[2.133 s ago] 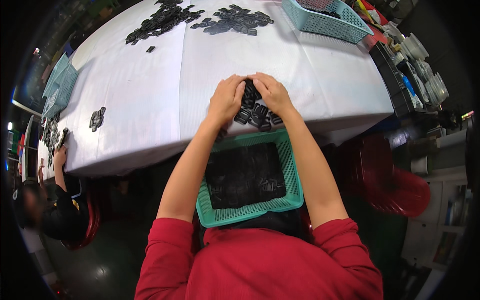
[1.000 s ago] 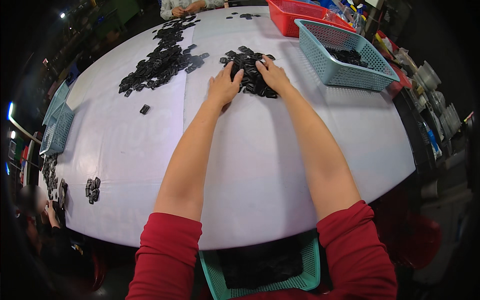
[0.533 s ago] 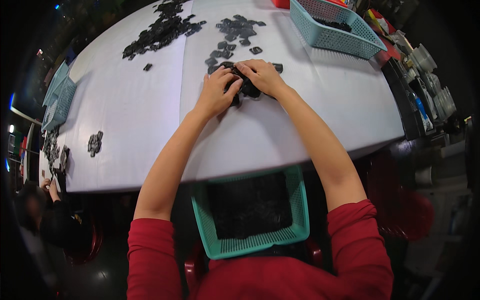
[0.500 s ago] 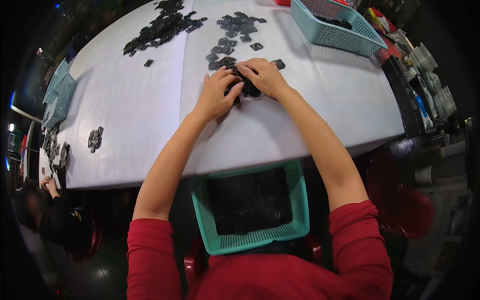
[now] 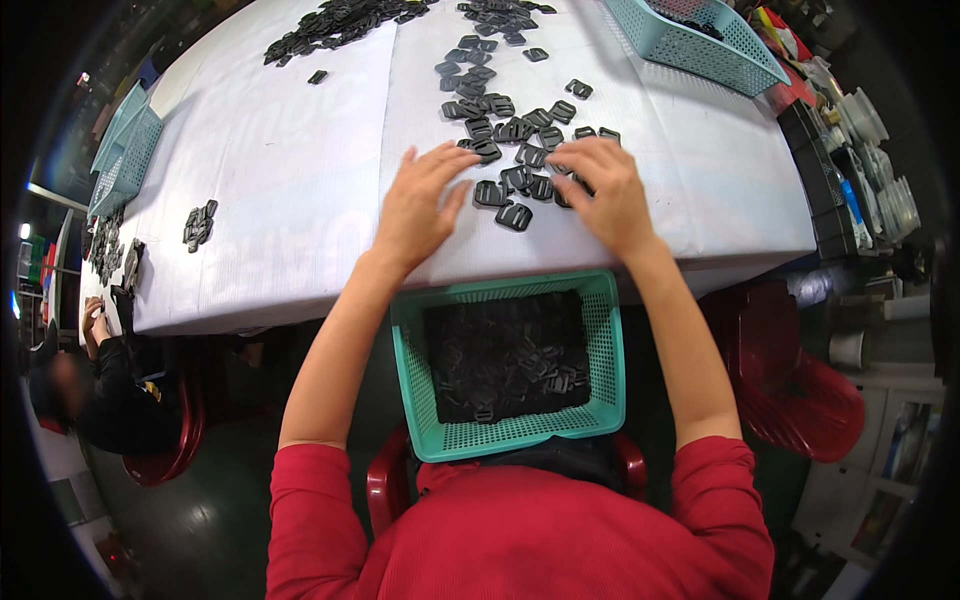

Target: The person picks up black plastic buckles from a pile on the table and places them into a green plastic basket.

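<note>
Several black plastic buckles (image 5: 515, 130) lie spread on the white-covered table (image 5: 300, 200) between my hands and beyond them. My left hand (image 5: 424, 196) is open at the left side of this spread, its fingertips close to the nearest buckles. On the other side my right hand (image 5: 606, 190) curves over a few buckles, fingers apart and slightly blurred; some pieces are partly hidden under it. Neither hand grips anything I can see. Below the table edge, a green basket (image 5: 408, 390) at my lap holds a heap of similar black buckles (image 5: 510, 360).
A larger black pile (image 5: 345, 25) lies at the far left, a small cluster (image 5: 200, 226) nearer. Light blue baskets (image 5: 745, 68) (image 5: 130, 160) stand far right and at the left edge. Another person's hands (image 5: 95, 318) work at the left. Red chairs (image 5: 790, 390) stand right.
My hands have moved apart and toward me from a gathered heap. The buckles that were bunched under them now lie spread between them. The view has shifted, showing more of the lap basket's contents.
</note>
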`<action>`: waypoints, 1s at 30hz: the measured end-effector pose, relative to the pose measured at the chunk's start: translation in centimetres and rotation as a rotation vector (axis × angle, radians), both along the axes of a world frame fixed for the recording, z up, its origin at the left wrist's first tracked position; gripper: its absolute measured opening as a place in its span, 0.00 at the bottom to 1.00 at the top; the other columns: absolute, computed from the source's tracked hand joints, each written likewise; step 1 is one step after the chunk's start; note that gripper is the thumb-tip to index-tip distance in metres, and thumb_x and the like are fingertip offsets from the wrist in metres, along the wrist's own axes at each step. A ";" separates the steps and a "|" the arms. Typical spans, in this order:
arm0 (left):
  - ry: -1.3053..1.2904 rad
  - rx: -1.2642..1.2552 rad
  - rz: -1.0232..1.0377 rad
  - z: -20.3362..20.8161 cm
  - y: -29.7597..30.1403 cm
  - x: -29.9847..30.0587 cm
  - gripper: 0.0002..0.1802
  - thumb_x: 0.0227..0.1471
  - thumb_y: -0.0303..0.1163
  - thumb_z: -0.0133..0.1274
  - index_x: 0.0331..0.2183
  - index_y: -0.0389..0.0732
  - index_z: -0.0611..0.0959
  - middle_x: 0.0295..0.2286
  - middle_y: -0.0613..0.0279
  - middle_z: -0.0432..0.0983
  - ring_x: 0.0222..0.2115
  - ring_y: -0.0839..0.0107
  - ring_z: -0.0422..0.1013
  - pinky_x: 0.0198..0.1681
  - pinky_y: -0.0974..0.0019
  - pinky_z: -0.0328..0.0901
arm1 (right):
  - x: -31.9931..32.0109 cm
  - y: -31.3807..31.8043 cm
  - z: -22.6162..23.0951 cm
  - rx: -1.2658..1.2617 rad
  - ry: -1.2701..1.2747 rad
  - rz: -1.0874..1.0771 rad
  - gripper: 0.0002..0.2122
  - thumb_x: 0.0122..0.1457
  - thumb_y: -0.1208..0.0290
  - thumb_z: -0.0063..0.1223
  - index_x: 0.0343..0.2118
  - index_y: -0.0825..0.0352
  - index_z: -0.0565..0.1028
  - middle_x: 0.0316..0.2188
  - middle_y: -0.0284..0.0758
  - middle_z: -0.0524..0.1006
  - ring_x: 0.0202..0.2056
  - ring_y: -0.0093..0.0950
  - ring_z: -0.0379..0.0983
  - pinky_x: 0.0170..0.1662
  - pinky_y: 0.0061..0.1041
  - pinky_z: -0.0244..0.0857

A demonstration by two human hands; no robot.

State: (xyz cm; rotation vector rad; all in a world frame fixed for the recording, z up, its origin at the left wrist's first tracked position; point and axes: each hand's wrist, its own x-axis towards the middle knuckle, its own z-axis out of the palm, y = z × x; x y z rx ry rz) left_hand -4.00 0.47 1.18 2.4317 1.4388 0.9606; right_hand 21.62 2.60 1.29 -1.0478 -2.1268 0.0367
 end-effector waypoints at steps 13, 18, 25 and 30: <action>-0.248 -0.281 0.165 0.6 -3.6 1.7 0.11 0.52 0.30 0.55 0.39 0.42 0.84 0.33 0.59 0.79 0.35 0.61 0.72 0.40 0.65 0.67 | -3.0 -0.7 -0.3 0.051 -0.097 0.020 0.14 0.46 0.68 0.63 0.38 0.59 0.78 0.39 0.26 0.77 0.44 0.26 0.69 0.47 0.32 0.59; -0.044 0.026 0.172 0.4 0.3 0.8 0.12 0.51 0.31 0.56 0.39 0.42 0.84 0.38 0.58 0.78 0.40 0.60 0.71 0.44 0.62 0.65 | -4.2 0.7 -1.1 0.016 -0.117 -0.010 0.07 0.48 0.67 0.61 0.31 0.58 0.81 0.29 0.26 0.79 0.36 0.27 0.71 0.43 0.33 0.59; 0.107 0.139 -0.031 -1.3 4.5 2.0 0.16 0.49 0.32 0.57 0.42 0.42 0.82 0.41 0.60 0.76 0.43 0.60 0.68 0.48 0.61 0.64 | -4.6 3.1 -0.2 -0.131 -0.015 -0.051 0.09 0.50 0.67 0.61 0.34 0.59 0.81 0.32 0.28 0.79 0.38 0.29 0.71 0.43 0.34 0.61; -0.020 -0.054 0.072 -0.6 1.1 -0.1 0.23 0.45 0.32 0.61 0.46 0.43 0.79 0.40 0.56 0.75 0.43 0.59 0.67 0.48 0.61 0.63 | -5.2 4.7 -0.8 -0.085 -0.193 -0.059 0.13 0.49 0.67 0.61 0.39 0.60 0.79 0.39 0.27 0.79 0.45 0.29 0.70 0.47 0.33 0.61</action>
